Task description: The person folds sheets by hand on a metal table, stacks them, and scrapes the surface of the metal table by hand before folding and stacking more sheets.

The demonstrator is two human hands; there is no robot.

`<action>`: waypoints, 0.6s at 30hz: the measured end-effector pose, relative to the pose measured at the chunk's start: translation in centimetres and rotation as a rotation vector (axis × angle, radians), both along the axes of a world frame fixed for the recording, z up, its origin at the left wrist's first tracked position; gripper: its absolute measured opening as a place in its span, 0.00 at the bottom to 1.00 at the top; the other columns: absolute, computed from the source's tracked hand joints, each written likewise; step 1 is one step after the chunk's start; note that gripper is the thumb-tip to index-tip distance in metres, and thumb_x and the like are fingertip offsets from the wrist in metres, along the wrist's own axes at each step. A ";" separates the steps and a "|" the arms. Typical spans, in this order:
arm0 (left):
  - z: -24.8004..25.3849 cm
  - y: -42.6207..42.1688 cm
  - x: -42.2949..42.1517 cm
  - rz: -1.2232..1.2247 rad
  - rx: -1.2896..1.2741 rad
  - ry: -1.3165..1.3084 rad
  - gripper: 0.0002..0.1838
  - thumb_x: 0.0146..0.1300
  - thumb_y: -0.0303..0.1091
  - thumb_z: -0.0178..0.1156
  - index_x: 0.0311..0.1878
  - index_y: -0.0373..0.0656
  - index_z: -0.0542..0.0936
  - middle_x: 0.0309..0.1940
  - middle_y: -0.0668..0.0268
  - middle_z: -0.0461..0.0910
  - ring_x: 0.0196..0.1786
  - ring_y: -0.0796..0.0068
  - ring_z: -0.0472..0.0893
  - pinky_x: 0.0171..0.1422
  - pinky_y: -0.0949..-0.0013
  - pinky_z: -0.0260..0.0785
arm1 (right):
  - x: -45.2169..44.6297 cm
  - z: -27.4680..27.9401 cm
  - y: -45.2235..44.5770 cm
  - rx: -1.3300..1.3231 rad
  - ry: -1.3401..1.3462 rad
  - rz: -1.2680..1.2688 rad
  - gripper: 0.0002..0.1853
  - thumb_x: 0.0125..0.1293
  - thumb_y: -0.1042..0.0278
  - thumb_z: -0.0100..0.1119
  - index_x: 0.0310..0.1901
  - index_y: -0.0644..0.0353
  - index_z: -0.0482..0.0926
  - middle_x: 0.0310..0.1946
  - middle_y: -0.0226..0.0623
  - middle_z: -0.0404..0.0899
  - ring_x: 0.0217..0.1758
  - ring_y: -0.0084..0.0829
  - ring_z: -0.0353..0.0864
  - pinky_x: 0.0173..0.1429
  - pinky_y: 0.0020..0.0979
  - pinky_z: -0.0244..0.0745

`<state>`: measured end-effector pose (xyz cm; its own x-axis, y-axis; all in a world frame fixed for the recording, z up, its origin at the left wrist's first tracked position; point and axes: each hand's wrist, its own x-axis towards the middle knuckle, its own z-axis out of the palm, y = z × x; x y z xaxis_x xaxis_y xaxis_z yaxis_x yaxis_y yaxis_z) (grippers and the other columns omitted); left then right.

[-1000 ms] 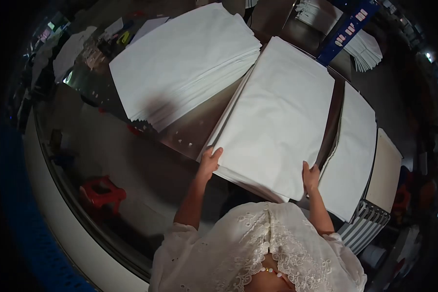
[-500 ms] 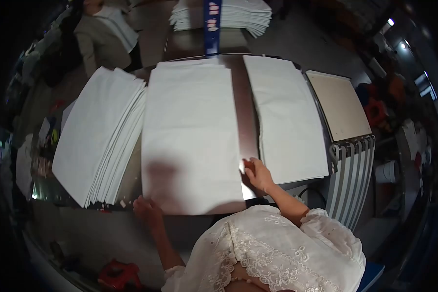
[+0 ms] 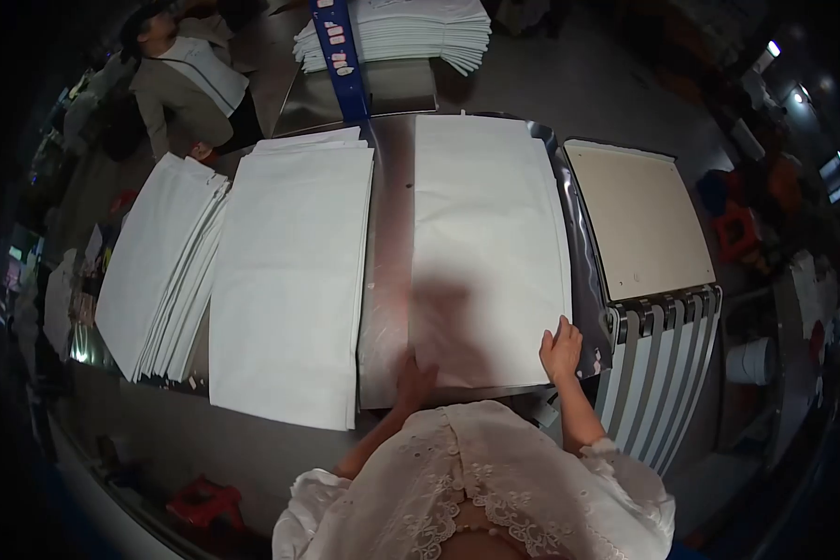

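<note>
Three piles of white folded cloth lie on a shiny metal table (image 3: pixel 389 252). My left hand (image 3: pixel 414 381) is at the near left corner of the right pile (image 3: pixel 490 224), in shadow, its fingers hard to make out. At that pile's near right edge is my right hand (image 3: pixel 562 353), fingers apart and touching the edge. The middle pile (image 3: pixel 291 280) lies to the left, with no hand on it. Further left, a fanned pile (image 3: pixel 163 271) rests at an angle.
A beige board (image 3: pixel 639 219) and grey-white striped straps (image 3: pixel 658 383) are at the right. Behind the table stand a blue post (image 3: pixel 343 79) and another white stack (image 3: pixel 411 37). A person (image 3: pixel 191 84) is at the back left. A red stool (image 3: pixel 205 504) stands below left.
Both hands have left the middle pile and moved right to the right pile. The middle pile now sits further left, nearer the fanned one, and the right pile lies straighter. The view has also turned.
</note>
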<state>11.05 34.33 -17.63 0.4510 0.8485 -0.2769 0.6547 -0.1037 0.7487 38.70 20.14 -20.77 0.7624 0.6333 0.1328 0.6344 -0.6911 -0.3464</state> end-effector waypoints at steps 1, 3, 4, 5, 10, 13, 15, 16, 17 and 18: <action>-1.1 0.2 0.0 0.035 -0.123 -0.063 0.19 0.58 0.36 0.56 0.50 0.37 0.73 0.41 0.51 0.77 0.45 0.54 0.76 0.51 0.59 0.67 | 1.1 -0.7 0.1 0.054 0.013 0.005 0.27 0.59 0.60 0.55 0.58 0.65 0.65 0.45 0.52 0.71 0.51 0.50 0.68 0.56 0.42 0.65; -0.4 0.2 0.8 0.026 -0.242 -0.202 0.18 0.58 0.34 0.56 0.50 0.37 0.73 0.42 0.52 0.76 0.46 0.58 0.76 0.51 0.61 0.67 | 3.4 -1.1 1.0 0.172 0.045 0.016 0.28 0.60 0.59 0.56 0.57 0.68 0.65 0.42 0.53 0.73 0.47 0.49 0.72 0.54 0.40 0.67; 0.7 -0.1 1.4 -0.022 -0.245 -0.272 0.18 0.58 0.33 0.56 0.51 0.37 0.73 0.43 0.53 0.76 0.46 0.61 0.76 0.51 0.63 0.67 | 5.0 -0.8 1.7 0.166 0.255 -0.050 0.29 0.59 0.56 0.56 0.56 0.69 0.66 0.38 0.51 0.76 0.42 0.44 0.76 0.48 0.37 0.71; 2.5 -0.2 2.0 -0.072 -0.248 -0.342 0.17 0.59 0.32 0.55 0.51 0.37 0.73 0.43 0.55 0.77 0.46 0.64 0.76 0.52 0.64 0.67 | 6.1 1.0 2.7 0.146 0.398 -0.086 0.31 0.60 0.50 0.56 0.56 0.69 0.67 0.39 0.49 0.77 0.41 0.39 0.77 0.45 0.34 0.71; 15.8 1.7 2.4 0.019 -0.701 -0.789 0.19 0.62 0.32 0.56 0.55 0.35 0.71 0.46 0.64 0.76 0.48 0.77 0.73 0.53 0.69 0.66 | 12.5 1.4 7.0 0.196 0.705 0.004 0.32 0.64 0.46 0.52 0.58 0.69 0.67 0.47 0.45 0.76 0.50 0.34 0.74 0.55 0.30 0.67; 18.9 3.8 -0.2 -0.013 -0.642 -0.791 0.23 0.61 0.36 0.60 0.56 0.35 0.70 0.46 0.65 0.76 0.48 0.77 0.74 0.52 0.70 0.68 | 12.2 -0.1 9.0 0.303 1.088 0.007 0.28 0.64 0.51 0.54 0.58 0.66 0.68 0.41 0.37 0.77 0.40 0.26 0.76 0.44 0.27 0.72; 20.0 5.5 -1.6 -0.018 -0.589 -0.610 0.24 0.61 0.37 0.60 0.57 0.35 0.69 0.47 0.65 0.75 0.49 0.76 0.74 0.53 0.69 0.68 | 9.4 -0.5 10.6 0.280 1.345 -0.029 0.27 0.63 0.55 0.56 0.58 0.65 0.68 0.31 0.30 0.77 0.26 0.19 0.73 0.26 0.21 0.68; 19.6 6.2 -2.0 -0.040 -0.684 -0.762 0.24 0.60 0.35 0.58 0.58 0.35 0.69 0.47 0.65 0.75 0.49 0.76 0.73 0.53 0.70 0.67 | 6.4 0.8 12.0 0.336 1.406 -0.145 0.26 0.64 0.59 0.56 0.60 0.64 0.66 0.24 0.25 0.73 0.16 0.14 0.65 0.15 0.18 0.56; 20.3 6.7 -2.3 -0.047 -0.622 -0.765 0.22 0.59 0.36 0.59 0.54 0.34 0.71 0.45 0.65 0.76 0.47 0.77 0.73 0.52 0.70 0.66 | 6.1 -0.6 12.6 0.205 1.298 -0.101 0.17 0.64 0.64 0.55 0.51 0.61 0.71 0.39 0.34 0.79 0.39 0.27 0.80 0.40 0.27 0.76; 21.4 7.3 -2.5 -0.057 -0.561 -0.766 0.20 0.58 0.36 0.59 0.51 0.33 0.73 0.43 0.65 0.77 0.46 0.77 0.74 0.51 0.70 0.65 | 4.8 -2.6 14.8 0.377 1.214 -0.133 0.18 0.64 0.66 0.54 0.54 0.63 0.70 0.41 0.35 0.79 0.42 0.28 0.79 0.45 0.28 0.75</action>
